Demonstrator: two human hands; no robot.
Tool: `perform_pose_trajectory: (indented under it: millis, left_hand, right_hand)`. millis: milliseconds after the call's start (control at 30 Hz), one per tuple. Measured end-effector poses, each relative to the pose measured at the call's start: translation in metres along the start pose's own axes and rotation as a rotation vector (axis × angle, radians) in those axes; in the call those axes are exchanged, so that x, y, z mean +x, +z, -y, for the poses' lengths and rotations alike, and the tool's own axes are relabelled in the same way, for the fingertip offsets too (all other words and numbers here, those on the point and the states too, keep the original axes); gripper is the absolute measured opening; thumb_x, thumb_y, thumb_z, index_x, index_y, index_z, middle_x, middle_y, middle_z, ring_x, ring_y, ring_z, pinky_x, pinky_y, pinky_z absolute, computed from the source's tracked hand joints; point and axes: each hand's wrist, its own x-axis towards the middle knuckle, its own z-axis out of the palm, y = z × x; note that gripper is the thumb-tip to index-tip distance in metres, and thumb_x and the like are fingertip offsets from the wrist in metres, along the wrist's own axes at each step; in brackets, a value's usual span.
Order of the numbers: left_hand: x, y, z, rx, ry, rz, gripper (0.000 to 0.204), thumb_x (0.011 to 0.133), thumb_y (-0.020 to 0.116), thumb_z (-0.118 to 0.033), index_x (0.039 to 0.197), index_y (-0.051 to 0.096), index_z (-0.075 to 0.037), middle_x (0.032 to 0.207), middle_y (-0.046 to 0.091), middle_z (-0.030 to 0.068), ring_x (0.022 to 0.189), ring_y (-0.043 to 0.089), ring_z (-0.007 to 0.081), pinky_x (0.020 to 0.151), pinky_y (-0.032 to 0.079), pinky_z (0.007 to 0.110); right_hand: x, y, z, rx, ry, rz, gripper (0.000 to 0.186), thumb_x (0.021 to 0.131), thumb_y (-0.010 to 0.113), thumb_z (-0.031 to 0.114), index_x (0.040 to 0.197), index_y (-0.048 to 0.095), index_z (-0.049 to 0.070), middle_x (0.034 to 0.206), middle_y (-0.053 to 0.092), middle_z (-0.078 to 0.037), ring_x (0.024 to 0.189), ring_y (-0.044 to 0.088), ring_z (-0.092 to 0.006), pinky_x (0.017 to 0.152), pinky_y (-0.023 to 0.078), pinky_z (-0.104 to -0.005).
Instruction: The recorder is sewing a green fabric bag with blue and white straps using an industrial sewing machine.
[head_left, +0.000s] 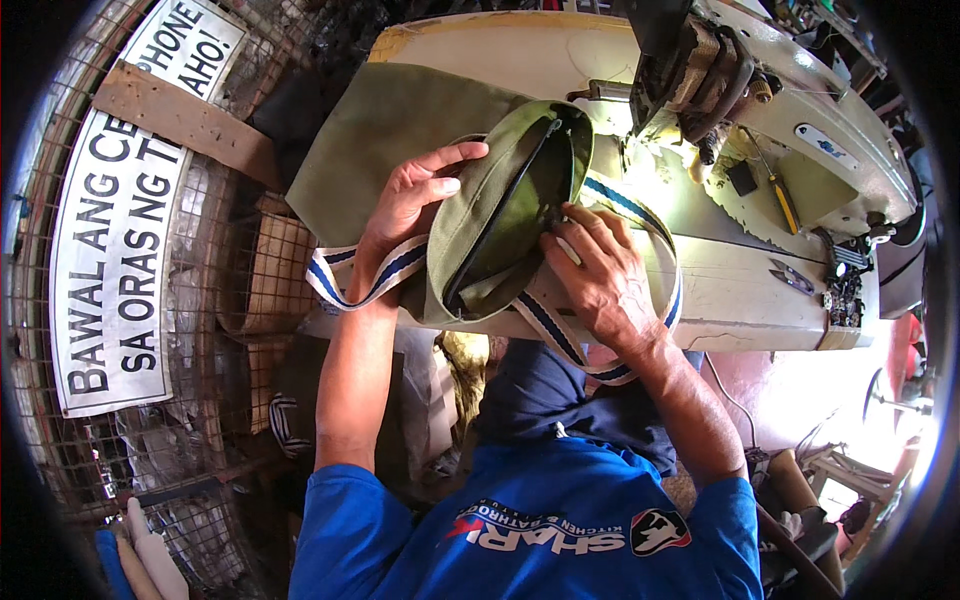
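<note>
A small olive-green bag [485, 225] stands at the table's near side, its top unzipped and gaping. A black zipper [505, 205] runs along the opening, and the dark green inside shows. My left hand [415, 195] is at the bag's left side, index finger and thumb stretched apart; its other fingers are partly hidden. My right hand [600, 265] is closed on the bag's right rim, with curled fingers. A white-and-blue striped strap [660, 235] loops around my right wrist, and another striped strap [385, 270] crosses my left wrist.
A sewing machine [800, 120] with a lit needle area stands at the right of the worktable [720, 300]. Green fabric [390, 130] lies behind the bag. A yellow-handled screwdriver [783, 200] and thread snips [793, 277] lie at the right. Wire mesh [215, 290] with a sign borders the left.
</note>
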Motion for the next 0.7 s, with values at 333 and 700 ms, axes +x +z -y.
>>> perform_pose_trajectory:
  millis: [333, 700]
  left_hand:
    - [0.0037, -0.0061, 0.0041, -0.031, 0.02, 0.035, 0.042, 0.084, 0.054, -0.002, 0.125, 0.052, 0.005, 0.113, 0.063, 0.0165, 0.098, 0.065, 0.0201, 0.09, 0.052, 0.032]
    - [0.0055, -0.008, 0.0052, 0.044, -0.011, 0.022, 0.043, 0.081, 0.054, -0.003, 0.124, 0.053, 0.004, 0.117, 0.061, 0.0175, 0.103, 0.063, 0.0224, 0.095, 0.049, 0.035]
  right_hand:
    - [-0.006, 0.0033, -0.0006, 0.086, 0.092, -0.003, 0.046, 0.062, 0.064, 0.017, 0.104, 0.059, -0.001, 0.102, 0.054, -0.012, 0.099, 0.054, -0.0275, 0.083, 0.044, -0.0383]
    - [-0.0045, -0.0017, 0.0039, 0.054, 0.084, -0.017, 0.042, 0.068, 0.062, 0.017, 0.106, 0.058, 0.0, 0.101, 0.057, -0.015, 0.093, 0.058, -0.0308, 0.078, 0.048, -0.0401]
